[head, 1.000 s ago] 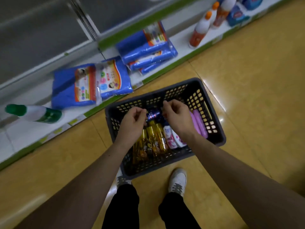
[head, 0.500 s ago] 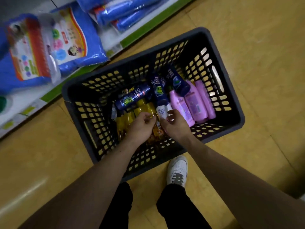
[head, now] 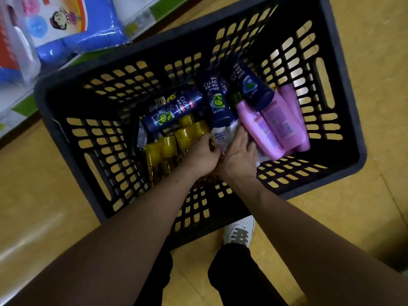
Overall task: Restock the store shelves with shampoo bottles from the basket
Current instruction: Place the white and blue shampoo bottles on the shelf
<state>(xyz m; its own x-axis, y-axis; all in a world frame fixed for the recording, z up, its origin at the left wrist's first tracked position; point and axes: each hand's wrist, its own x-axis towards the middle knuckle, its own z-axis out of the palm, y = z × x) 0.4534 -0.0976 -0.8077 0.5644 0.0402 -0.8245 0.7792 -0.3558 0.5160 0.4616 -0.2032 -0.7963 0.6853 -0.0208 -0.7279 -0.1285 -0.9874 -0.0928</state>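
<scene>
Basket (head: pixel 346 89): sitting on the floor (head: pixel 375 217), just before the shelf (head: pixel 132 9).
CLEAR bottles (head: pixel 217 100): lying in the basket, behind and partly atop the other bottles (head: pixel 163 155).
Left hand (head: pixel 202 156), right hand (head: pixel 239 155): resting side by side among the bottles.
Shoe (head: pixel 239 233): standing before the basket.

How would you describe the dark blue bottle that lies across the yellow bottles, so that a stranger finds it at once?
Look into the black slotted basket on the floor, where golden bottles lie side by side. One dark blue bottle lies crosswise over their far ends. The other dark blue bottles point lengthwise beside the pink bottles; only this one lies sideways.
</scene>
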